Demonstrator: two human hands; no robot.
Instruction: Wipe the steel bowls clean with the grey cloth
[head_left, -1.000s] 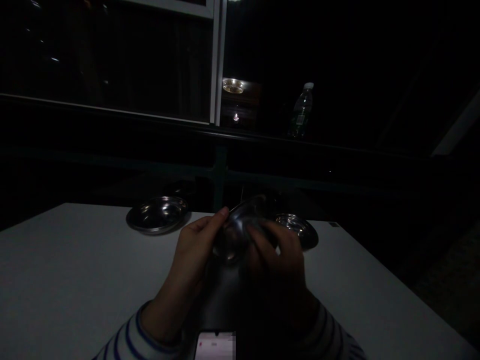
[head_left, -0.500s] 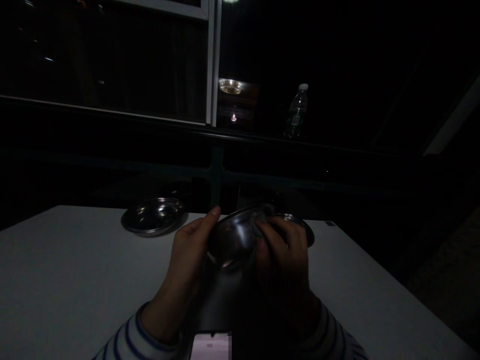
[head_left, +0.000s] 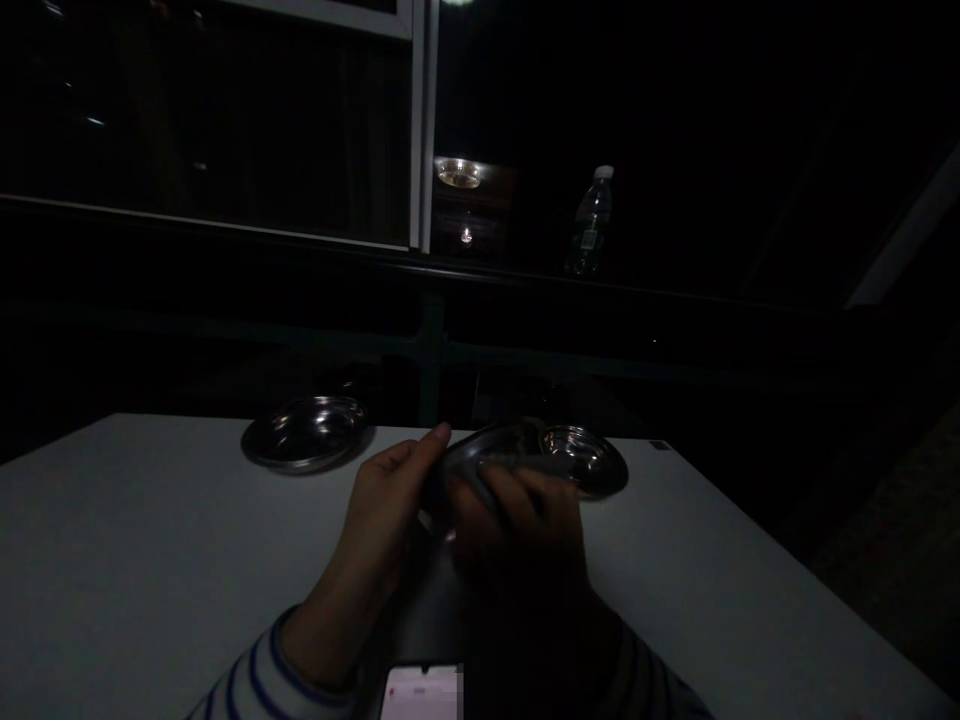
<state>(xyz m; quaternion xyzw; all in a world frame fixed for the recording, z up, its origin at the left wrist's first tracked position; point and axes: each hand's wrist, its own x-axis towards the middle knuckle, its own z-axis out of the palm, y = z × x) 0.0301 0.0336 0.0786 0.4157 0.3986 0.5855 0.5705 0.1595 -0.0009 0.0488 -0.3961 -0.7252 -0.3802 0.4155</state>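
Note:
A shiny metal bowl (head_left: pixel 491 440) is tilted up over the front middle of the table. My left hand (head_left: pixel 390 500) grips its left edge, thumb up along the rim. My right hand (head_left: pixel 525 520) is curled against the bowl's near side, covering much of it. Between its fingers and the metal is a thin greyish wad, perhaps a cloth; the dark and blur hide what it is. A second metal bowl (head_left: pixel 307 435) sits at the table's back left. Behind my right hand lies another shallow metal bowl (head_left: pixel 589 460).
The white table (head_left: pixel 187 540) has its far edge just beyond the bowls. A lit phone (head_left: pixel 421 695) is at the bottom, near my body. A plastic bottle (head_left: pixel 592 225) stands on the dark window ledge, beside a white window frame (head_left: pixel 422 130).
My right hand has slid left across the held bowl's side, uncovering more of the bowl behind it. My left hand keeps its grip and has barely moved.

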